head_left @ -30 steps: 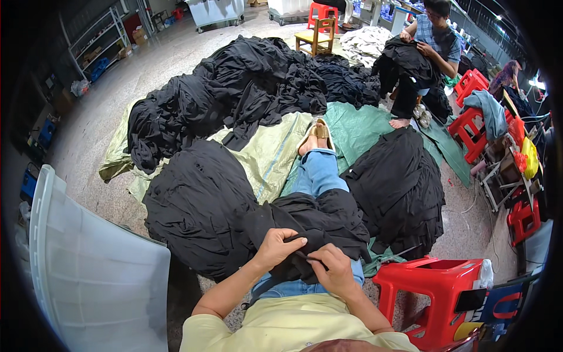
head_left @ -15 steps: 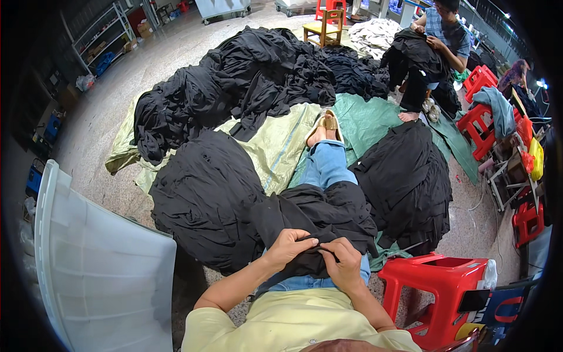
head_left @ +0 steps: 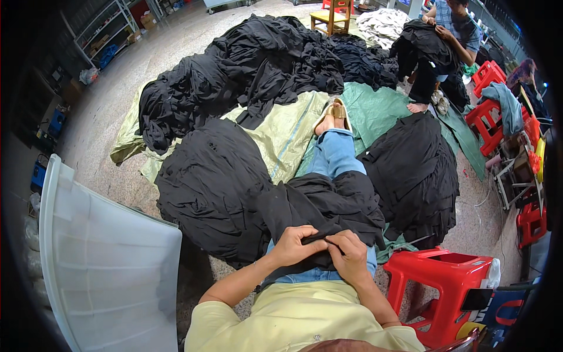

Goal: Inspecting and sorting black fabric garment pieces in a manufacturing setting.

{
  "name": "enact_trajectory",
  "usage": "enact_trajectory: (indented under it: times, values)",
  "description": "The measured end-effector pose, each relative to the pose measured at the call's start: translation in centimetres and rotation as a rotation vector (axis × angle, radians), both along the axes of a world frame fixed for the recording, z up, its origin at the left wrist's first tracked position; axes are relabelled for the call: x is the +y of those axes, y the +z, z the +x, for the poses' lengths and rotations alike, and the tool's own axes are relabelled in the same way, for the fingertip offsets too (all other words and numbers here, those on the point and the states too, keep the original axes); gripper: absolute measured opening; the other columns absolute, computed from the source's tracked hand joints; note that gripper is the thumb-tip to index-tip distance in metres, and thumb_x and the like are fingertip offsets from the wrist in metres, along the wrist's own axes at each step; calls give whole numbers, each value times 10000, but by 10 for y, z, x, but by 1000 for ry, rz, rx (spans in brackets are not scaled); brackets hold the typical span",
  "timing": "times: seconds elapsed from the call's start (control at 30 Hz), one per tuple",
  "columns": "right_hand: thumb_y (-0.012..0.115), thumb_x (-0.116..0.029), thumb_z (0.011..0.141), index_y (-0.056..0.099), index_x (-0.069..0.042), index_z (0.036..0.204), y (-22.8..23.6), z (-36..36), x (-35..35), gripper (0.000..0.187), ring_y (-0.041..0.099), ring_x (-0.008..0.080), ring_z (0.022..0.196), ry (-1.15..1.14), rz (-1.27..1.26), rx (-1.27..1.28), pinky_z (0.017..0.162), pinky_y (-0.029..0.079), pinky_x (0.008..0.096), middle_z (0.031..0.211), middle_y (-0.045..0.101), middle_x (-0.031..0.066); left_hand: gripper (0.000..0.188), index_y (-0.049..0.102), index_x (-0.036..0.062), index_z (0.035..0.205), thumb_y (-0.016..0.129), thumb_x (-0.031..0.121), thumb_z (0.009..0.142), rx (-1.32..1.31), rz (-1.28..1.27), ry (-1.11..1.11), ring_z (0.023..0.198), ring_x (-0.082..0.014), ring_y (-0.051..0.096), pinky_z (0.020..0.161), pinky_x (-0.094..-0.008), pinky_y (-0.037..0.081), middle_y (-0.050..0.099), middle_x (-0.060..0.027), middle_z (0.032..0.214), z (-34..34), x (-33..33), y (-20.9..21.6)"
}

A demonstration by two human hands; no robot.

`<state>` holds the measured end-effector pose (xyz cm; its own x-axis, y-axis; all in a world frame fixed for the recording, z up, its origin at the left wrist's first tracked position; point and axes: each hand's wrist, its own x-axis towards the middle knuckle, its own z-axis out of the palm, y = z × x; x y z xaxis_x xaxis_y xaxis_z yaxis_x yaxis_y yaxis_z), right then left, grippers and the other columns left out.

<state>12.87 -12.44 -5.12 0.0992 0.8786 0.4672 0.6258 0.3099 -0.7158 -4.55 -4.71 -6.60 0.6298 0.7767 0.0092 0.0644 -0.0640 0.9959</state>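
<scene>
A black garment point(head_left: 316, 202) lies across my lap over blue jeans. My left hand point(head_left: 297, 246) pinches its near edge between thumb and fingers. Close beside it, almost touching, my right hand point(head_left: 349, 252) grips the same cloth with bent fingers. What lies right between the fingertips is too small to make out. To the left of my legs rises a rounded heap of black garments point(head_left: 211, 188). Another stacked heap of black garments point(head_left: 413, 176) stands to the right of my legs.
A large pale plastic bin point(head_left: 111, 258) stands at my left. A red stool point(head_left: 437, 281) with a phone point(head_left: 476, 299) at its side is close on my right. Farther off, a long black cloth pile point(head_left: 246, 64) lies on yellow and green sheeting point(head_left: 375, 111). A co-worker point(head_left: 460, 29) handles black cloth.
My hands have come closer together on the cloth edge, with the fingers curled more. The whole view has shifted slightly, so the surroundings sit a little farther right.
</scene>
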Motion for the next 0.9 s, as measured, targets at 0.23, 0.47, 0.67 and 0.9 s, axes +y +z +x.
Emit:
enact_trajectory:
  times: [0.23, 0.47, 0.67, 0.9]
  values:
    - [729, 43, 740, 687, -27, 878, -2, 3, -2, 160, 626, 284, 704, 43, -80, 174, 649, 482, 309, 815, 645, 120, 207, 664, -78, 962, 746, 70, 844, 100, 218, -45, 688, -144, 597, 622, -284, 473, 634, -115, 814, -3, -4, 1]
    - [697, -31, 879, 685, 19, 888, -17, 5, -9, 52, 517, 35, 755, 36, -549, 930, 663, 423, 218, 826, 616, -51, 193, 603, -64, 867, 673, 112, 898, 81, -125, 55, 685, -63, 483, 591, -290, 419, 515, -46, 687, 1, -17, 0]
    - [690, -72, 895, 651, -12, 953, -23, 10, 11, 92, 526, 33, 819, 256, -621, 1159, 734, 414, 197, 881, 593, -47, 40, 649, -6, 895, 635, 26, 916, -56, -147, 126, 760, -6, 462, 643, -196, 401, 536, 96, 807, 2, -16, -9]
    - [692, -121, 946, 669, -13, 979, -31, 9, 16, 115, 591, 21, 793, 210, -638, 1358, 731, 470, 185, 878, 668, -27, 125, 715, -23, 880, 743, 98, 895, -74, -424, 140, 711, -3, 518, 617, -180, 431, 638, 64, 783, 11, -9, -4]
